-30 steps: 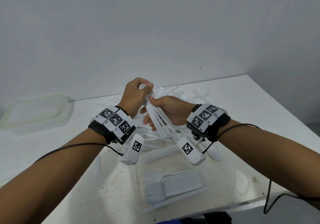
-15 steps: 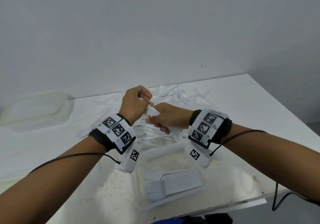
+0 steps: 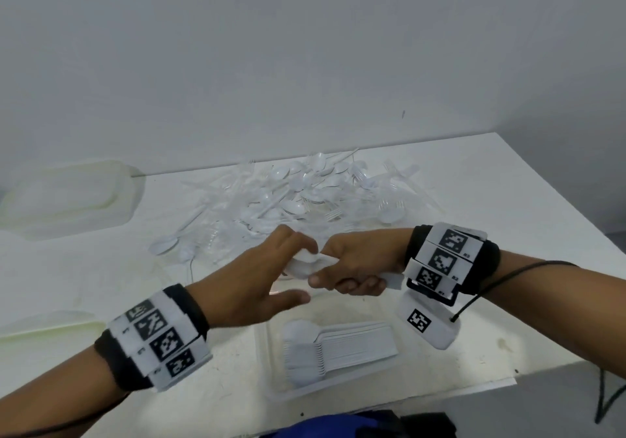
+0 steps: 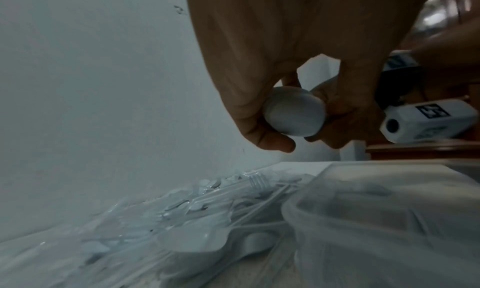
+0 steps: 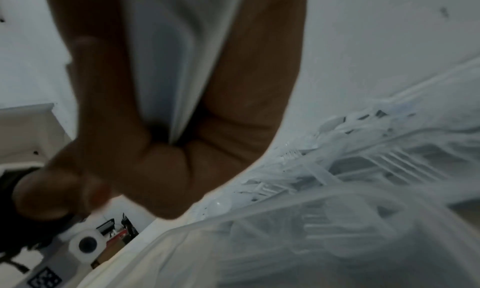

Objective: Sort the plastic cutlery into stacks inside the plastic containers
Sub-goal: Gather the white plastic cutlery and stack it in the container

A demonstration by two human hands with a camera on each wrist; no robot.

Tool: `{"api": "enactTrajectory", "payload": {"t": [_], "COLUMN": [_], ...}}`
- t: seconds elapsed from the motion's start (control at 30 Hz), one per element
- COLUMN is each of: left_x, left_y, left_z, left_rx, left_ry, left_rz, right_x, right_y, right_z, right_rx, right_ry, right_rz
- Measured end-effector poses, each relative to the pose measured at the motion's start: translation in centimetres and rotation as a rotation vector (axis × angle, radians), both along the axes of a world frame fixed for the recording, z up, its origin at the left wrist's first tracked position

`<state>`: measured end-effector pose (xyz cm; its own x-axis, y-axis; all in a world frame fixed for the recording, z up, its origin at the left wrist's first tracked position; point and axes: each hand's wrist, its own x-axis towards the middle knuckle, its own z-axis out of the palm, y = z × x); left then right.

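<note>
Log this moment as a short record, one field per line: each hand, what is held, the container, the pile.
right hand: grips the handles of a bundle of white spoons
left hand: fingers curled round the bowl end of the bundle
container: clear, near table edge, holds a stacked row of white cutlery
unsorted pile: loose spoons and forks behind the hands
lid: far left

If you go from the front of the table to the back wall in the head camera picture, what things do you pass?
Stack of spoons in the clear container → the two hands, left hand and right hand, holding a bundle of spoons → loose cutlery pile → wall.
</note>
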<state>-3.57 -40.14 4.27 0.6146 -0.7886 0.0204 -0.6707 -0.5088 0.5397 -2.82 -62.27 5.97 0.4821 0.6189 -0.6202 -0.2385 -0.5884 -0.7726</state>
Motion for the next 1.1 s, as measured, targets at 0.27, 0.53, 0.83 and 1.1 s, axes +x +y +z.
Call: {"api": "enactTrajectory", "payload": {"t": [0.27,0.53,0.83,1.1], "left_x": [-0.7,-1.6,-3.3,-4.3], "left_y": [0.6,0.5,0.6,-0.7], "left_z": [-1.5,-2.0,-2.3,-2.8], "left_rx": [0.008,0.054,0.135,0.335], "left_ry": [-0.262,-0.234,-0.224,-0.136], "left_rz": [-0.047,-0.092,-0.007,0.028], "right_x": [0.0,-1.3,-5.0,-5.6], "right_y": [0.4,1.0,-0.7,-1.3], "right_z": [-0.5,-2.1,-3.3,-5.4], "right_rx": [-0.056,-0.254,-0.369,-0.362], "right_ry": [-0.029,-0.43,-0.883,-0.885], "right_rz": [0.114,0.249,0.258,0.282]}}
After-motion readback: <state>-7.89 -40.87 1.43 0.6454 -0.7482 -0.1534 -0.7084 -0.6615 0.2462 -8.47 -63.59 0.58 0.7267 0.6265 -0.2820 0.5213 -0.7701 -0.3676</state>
